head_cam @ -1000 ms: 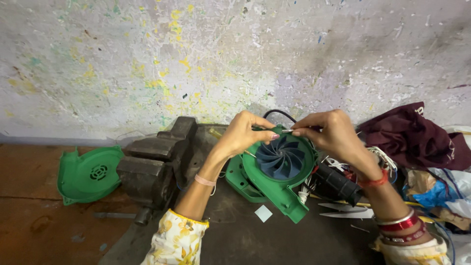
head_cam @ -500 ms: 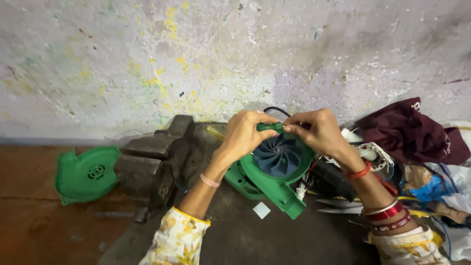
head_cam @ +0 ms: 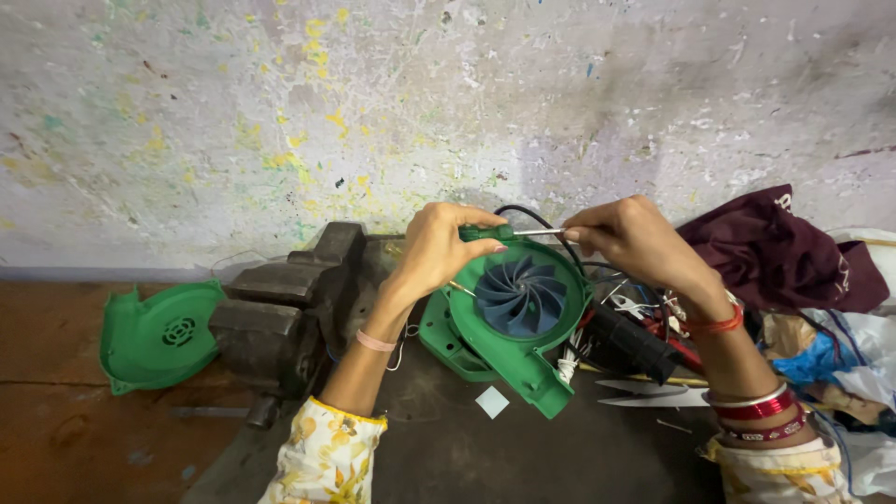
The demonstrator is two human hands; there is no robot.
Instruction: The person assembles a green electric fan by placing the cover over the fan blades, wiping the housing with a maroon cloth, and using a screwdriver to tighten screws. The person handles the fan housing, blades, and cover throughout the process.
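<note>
Above one green blower housing (head_cam: 509,341), two hands, left hand (head_cam: 439,247) and right hand (head_cam: 630,238), hold perhaps one screwdriver (head_cam: 509,231).

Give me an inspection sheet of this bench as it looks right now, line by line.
Surface: dark worn bench top, small white square scrap lying on it.
Job's things: green blower housing open, blue impeller exposed; screwdriver held above it.
Clutter: iron vise, green cover, scissors, maroon cloth.
Hands: left hand grips the handle; right hand fingers pinch the shaft.
Cables: black cable, loose wires.
Surroundings: paint-spattered wall.
</note>
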